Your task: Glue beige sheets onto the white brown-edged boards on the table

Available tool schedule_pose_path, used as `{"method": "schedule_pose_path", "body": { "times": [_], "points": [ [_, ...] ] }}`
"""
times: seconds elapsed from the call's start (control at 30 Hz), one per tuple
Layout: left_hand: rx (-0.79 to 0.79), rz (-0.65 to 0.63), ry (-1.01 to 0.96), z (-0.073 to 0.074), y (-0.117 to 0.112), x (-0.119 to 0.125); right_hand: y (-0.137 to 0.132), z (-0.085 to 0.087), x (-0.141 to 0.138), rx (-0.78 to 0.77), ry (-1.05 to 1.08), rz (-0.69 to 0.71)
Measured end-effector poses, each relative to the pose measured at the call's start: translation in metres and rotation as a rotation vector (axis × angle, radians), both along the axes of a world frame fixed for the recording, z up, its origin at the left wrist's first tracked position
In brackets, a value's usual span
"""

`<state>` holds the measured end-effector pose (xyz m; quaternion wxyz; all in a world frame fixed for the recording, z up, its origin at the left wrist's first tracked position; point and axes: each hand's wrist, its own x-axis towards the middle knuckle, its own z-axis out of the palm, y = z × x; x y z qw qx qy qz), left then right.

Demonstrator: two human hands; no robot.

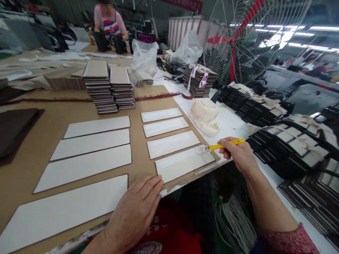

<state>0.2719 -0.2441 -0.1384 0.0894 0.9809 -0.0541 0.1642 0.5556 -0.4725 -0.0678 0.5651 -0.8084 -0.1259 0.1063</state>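
My right hand (pixel 238 153) grips a yellow-handled brush (pixel 219 146) whose bristles rest on the right end of the nearest small white panel (pixel 182 164). My left hand (pixel 137 208) lies flat, fingers together and stretched out, on the brown cardboard sheet (pixel 137 141) at the table's front edge, just left of that panel. Several small white panels (pixel 169 135) lie in a column on the cardboard. Several longer white panels (pixel 87 158) lie in a column to their left.
Two stacks of brown-edged panels (pixel 108 86) stand behind the cardboard. A white lump of glue (pixel 205 116) sits on a white sheet to the right. Dark bundled pieces (pixel 291 141) fill the right side. A large fan (pixel 238 38) stands behind. Another person (pixel 108 21) sits far back.
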Motion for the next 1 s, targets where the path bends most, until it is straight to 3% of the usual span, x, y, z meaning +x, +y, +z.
{"method": "schedule_pose_path", "body": {
  "times": [0.17,0.4,0.7,0.83,1.0],
  "points": [
    [-0.005,0.001,0.017,0.0,0.002,-0.001,-0.015,0.005,0.009,-0.044,-0.06,-0.082],
    [0.012,-0.003,0.022,-0.002,0.002,0.001,-0.018,0.004,0.005,0.035,-0.032,-0.116],
    [-0.072,-0.011,-0.038,0.005,0.001,0.001,0.017,0.01,-0.051,0.302,0.078,0.097],
    [-0.08,-0.023,-0.052,0.008,0.001,0.0,0.038,0.001,-0.076,0.264,0.2,0.235],
    [-0.074,-0.042,-0.086,0.011,0.0,0.001,0.057,-0.013,-0.09,0.199,0.254,0.303]
  ]
}}
